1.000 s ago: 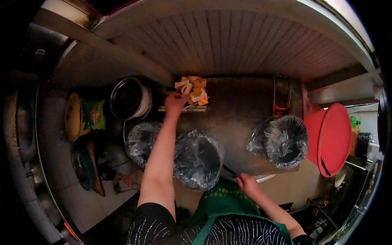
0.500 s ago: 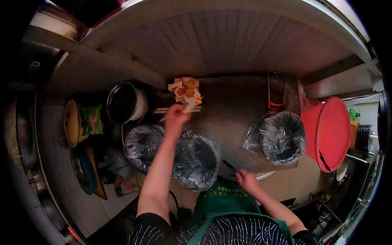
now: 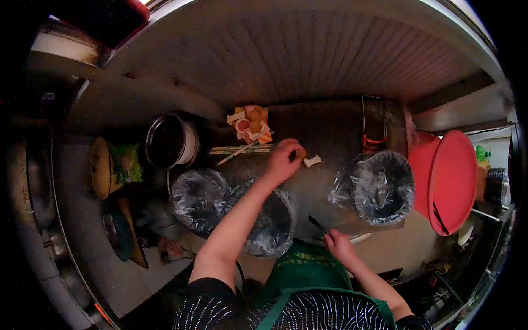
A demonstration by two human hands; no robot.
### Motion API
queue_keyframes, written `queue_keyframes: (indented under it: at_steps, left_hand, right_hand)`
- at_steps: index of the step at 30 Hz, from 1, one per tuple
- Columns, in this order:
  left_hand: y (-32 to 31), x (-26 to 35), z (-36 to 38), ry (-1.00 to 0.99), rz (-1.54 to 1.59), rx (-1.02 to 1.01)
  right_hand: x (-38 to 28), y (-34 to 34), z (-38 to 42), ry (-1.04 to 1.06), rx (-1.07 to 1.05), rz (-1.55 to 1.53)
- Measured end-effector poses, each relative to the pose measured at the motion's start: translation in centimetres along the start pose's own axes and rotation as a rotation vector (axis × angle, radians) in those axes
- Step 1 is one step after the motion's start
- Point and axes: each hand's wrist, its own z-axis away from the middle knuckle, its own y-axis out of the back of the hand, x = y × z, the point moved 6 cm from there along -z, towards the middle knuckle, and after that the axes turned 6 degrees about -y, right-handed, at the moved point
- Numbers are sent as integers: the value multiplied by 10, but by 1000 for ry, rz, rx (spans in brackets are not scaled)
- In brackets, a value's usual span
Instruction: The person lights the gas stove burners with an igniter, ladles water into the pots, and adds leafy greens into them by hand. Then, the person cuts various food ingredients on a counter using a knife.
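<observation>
My left hand [image 3: 284, 161] is over the middle of the dark tabletop, its fingers bent together in a pinch. A small whitish piece [image 3: 313, 161] lies right at its fingertips; what the fingers hold, if anything, I cannot tell. My right hand [image 3: 340, 246] is closed round the handle of a knife [image 3: 315, 223], whose dark blade points up and left near the front edge. Behind my left hand sit a heap of orange and white scraps [image 3: 250, 124] and several thin sticks [image 3: 239, 150]. My left forearm crosses over a container lined with clear plastic [image 3: 269, 220].
Another plastic-lined container [image 3: 201, 198] stands at the left, and a third [image 3: 382, 187] at the right. Beyond that are a pink tub [image 3: 452, 181] and a red-banded wire item [image 3: 374, 143]. A dark pot [image 3: 166, 140] and a green packet [image 3: 127, 163] are on the left.
My left hand has moved right, from beside the scrap heap to mid-table, where the whitish piece now shows. One stick now shows slanting across the others. My right hand keeps the knife almost in place.
</observation>
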Motion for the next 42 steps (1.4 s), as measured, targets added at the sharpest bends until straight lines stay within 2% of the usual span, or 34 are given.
queue_keyframes:
  at_steps: [1, 3, 4, 6, 7, 9, 10, 12, 13, 15, 17, 19, 21, 23, 24, 25, 26, 27, 30, 33, 36, 39, 41, 42]
  left_hand:
    - [19, -3, 2, 25, -69, 64]
    - [54, -32, 6, 211, -185, 253]
    - [61, -38, 5, 210, -184, 248]
    - [84, -33, -2, 232, -549, 337]
    - [87, -36, -4, 232, -548, 338]
    - [79, -27, -12, 1, -675, 197]
    - [79, -27, -10, 4, -671, 196]
    - [70, -28, -8, 59, -669, 14]
    - [68, -32, -3, 60, -667, 12]
    - [76, -49, 6, 218, -577, 135]
    - [86, -43, 3, 183, -595, 155]
    - [93, -32, -7, 142, -612, 177]
    - [78, -31, -22, 92, -786, -112]
    - [80, -37, -33, 55, -774, -167]
    - [78, -40, -39, 30, -757, -221]
    - [80, -42, -46, 17, -755, -226]
    - [78, -48, -50, 49, -781, -353]
    - [75, -56, -50, 85, -807, -480]
    - [75, -65, -47, 50, -786, -519]
    - [72, -82, -38, 55, -648, -494]
    - [70, -89, -36, 13, -637, -390]
    - [69, -91, -38, 28, -621, -406]
    - [69, -90, -38, 30, -631, -410]
    - [69, -91, -37, 29, -639, -415]
  right_hand:
    - [-3, 1, 0, -6, -20, 2]
    - [-6, -1, -1, -17, -38, 1]
    - [-6, -2, -2, -8, -31, -2]
    - [-10, -2, -3, -2, -24, -2]
    - [-14, -1, -3, 19, -20, 23]
    - [-23, 2, -4, 38, -16, 52]
    - [-28, 3, -3, 22, -38, 47]
    - [-25, 0, -4, 2, -61, 46]
    - [-15, -6, -7, -47, -66, 1]
    - [-22, -7, -14, -94, -72, -47]
    - [-59, 3, -44, -93, 36, -288]
    - [-101, 3, -88, 23, 187, -408]
    - [-129, -7, -143, -77, 237, -593]
    - [-135, -38, -198, -222, 186, -848]
    - [-144, -44, -212, -222, 197, -857]
    - [-155, -55, -226, -205, 111, -1017]
    - [-168, -61, -233, -185, 20, -1174]
    - [-175, -62, -236, -186, 27, -1178]
    - [-182, -72, -240, -274, -49, -1241]
    - [-174, -79, -245, -312, -8, -1235]
    - [-165, -80, -244, -312, 41, -1255]
    - [-163, -73, -232, -259, 66, -1251]
    - [-153, -67, -210, -322, 42, -1052]
    - [-151, -60, -196, -322, 42, -1053]
